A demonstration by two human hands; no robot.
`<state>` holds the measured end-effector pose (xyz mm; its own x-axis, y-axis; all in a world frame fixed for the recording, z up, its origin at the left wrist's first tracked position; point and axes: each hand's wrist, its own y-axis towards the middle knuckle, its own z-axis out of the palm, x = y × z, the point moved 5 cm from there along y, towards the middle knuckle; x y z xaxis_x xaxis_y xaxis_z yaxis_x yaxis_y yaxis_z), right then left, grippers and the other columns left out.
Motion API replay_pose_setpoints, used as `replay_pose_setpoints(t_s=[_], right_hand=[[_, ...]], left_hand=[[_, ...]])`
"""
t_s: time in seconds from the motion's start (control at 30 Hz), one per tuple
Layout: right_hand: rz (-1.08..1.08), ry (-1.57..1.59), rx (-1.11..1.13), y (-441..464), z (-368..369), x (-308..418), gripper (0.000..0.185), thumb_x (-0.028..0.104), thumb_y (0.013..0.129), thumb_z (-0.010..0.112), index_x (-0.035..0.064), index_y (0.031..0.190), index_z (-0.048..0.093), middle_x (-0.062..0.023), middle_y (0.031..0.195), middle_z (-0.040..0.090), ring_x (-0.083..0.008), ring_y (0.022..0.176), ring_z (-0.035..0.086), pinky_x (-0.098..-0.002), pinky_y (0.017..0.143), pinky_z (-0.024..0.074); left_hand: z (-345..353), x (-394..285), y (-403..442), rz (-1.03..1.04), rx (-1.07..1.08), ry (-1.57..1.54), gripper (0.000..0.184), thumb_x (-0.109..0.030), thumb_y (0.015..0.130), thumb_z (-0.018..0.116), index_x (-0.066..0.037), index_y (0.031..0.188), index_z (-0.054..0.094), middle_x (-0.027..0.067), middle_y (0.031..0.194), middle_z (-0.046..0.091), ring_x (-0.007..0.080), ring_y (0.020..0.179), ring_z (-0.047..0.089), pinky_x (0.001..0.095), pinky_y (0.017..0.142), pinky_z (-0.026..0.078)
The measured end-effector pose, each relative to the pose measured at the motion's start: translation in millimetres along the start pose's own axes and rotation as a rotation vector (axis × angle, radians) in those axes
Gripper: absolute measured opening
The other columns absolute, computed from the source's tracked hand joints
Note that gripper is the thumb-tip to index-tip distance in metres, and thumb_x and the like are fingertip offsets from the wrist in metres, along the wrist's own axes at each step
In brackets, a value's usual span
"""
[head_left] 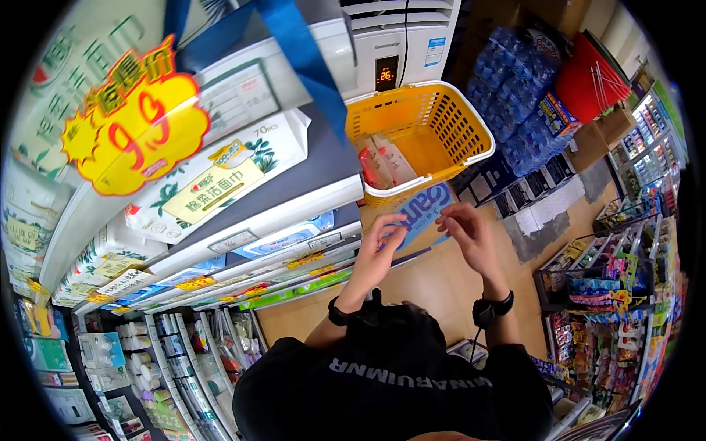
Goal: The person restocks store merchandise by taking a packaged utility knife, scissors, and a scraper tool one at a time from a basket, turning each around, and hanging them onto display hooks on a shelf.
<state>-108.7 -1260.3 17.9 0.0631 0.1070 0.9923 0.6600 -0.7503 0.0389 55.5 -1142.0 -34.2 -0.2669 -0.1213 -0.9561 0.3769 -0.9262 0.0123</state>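
My left hand (379, 248) is raised in front of me with its fingers curled loosely and apart, holding nothing. Level with it, my right hand (469, 234) also has bent, separated fingers and is bare. Just beyond both hands is a yellow plastic shopping basket (476, 140) with a white rim. Inside it, red-and-white packs (384, 163) lie at the left end. Below the basket and partly behind my hands shows a cardboard box (423, 213) with blue lettering. A white pack of facial cotton towels (220, 180) lies on the shelf to my left.
A yellow price sign (140, 128) and blue ribbon (305, 59) hang before the left shelves. A white air conditioner (404, 48) stands behind the basket. Stacked water bottles (515, 95) and a red bucket (588, 77) are at back right. Snack racks (603, 294) line the right side.
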Motion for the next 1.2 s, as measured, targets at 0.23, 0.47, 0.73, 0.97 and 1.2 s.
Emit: replay_pose_setpoints(t_s=[0.23, 0.47, 0.73, 0.97, 1.2], right_hand=[[-0.133, -0.283, 0.155, 111, -6, -6, 0.018, 0.009, 0.093, 0.062, -0.0040, 0.105, 0.063, -0.0105, 0.089, 0.070, -0.0149, 0.078, 0.068, -0.0268, 0.072, 0.0525], [0.052, -0.433, 0.529, 241, 33, -69, 0.024, 0.014, 0.096, 0.058, -0.0053, 0.108, 0.063, -0.0099, 0.087, 0.070, -0.0162, 0.073, 0.068, -0.0285, 0.064, 0.0552], [0.225, -0.818, 0.755, 288, 72, -112, 0.042, 0.029, 0.084, 0.068, -0.0120, 0.089, 0.069, -0.0269, 0.081, 0.068, -0.0305, 0.073, 0.072, -0.0379, 0.060, 0.0567], [-0.095, -0.975, 0.867, 319, 94, -177, 0.047, 0.040, 0.076, 0.073, -0.0027, 0.097, 0.073, -0.0300, 0.096, 0.068, -0.0397, 0.091, 0.068, -0.0416, 0.078, 0.0538], [0.246, -0.538, 0.893, 298, 89, -147, 0.025, 0.012, 0.088, 0.067, -0.0080, 0.104, 0.065, -0.0203, 0.087, 0.070, -0.0270, 0.067, 0.070, -0.0375, 0.052, 0.0528]], left_hand=[[10, 2, 22, 0.015, -0.088, 0.031, 0.030, -0.020, 0.099, 0.061, -0.009, 0.126, 0.055, 0.0080, 0.114, 0.063, 0.0134, 0.099, 0.058, 0.0267, 0.084, 0.046], [22, -5, 37, 0.050, -0.249, 0.049, 0.027, -0.014, 0.101, 0.055, -0.005, 0.127, 0.054, 0.0057, 0.124, 0.062, 0.0167, 0.115, 0.058, 0.0288, 0.102, 0.041], [39, -7, 41, 0.092, -0.437, 0.052, 0.030, -0.017, 0.100, 0.058, -0.008, 0.128, 0.054, 0.0089, 0.109, 0.064, 0.0114, 0.099, 0.057, 0.0256, 0.090, 0.043], [46, -5, 39, 0.114, -0.544, 0.056, 0.030, -0.016, 0.101, 0.057, -0.009, 0.130, 0.054, 0.0087, 0.109, 0.065, 0.0107, 0.098, 0.057, 0.0250, 0.089, 0.044], [47, -3, 32, 0.099, -0.598, 0.059, 0.029, -0.015, 0.101, 0.056, -0.008, 0.129, 0.054, 0.0081, 0.108, 0.064, 0.0082, 0.096, 0.057, 0.0224, 0.085, 0.043]])
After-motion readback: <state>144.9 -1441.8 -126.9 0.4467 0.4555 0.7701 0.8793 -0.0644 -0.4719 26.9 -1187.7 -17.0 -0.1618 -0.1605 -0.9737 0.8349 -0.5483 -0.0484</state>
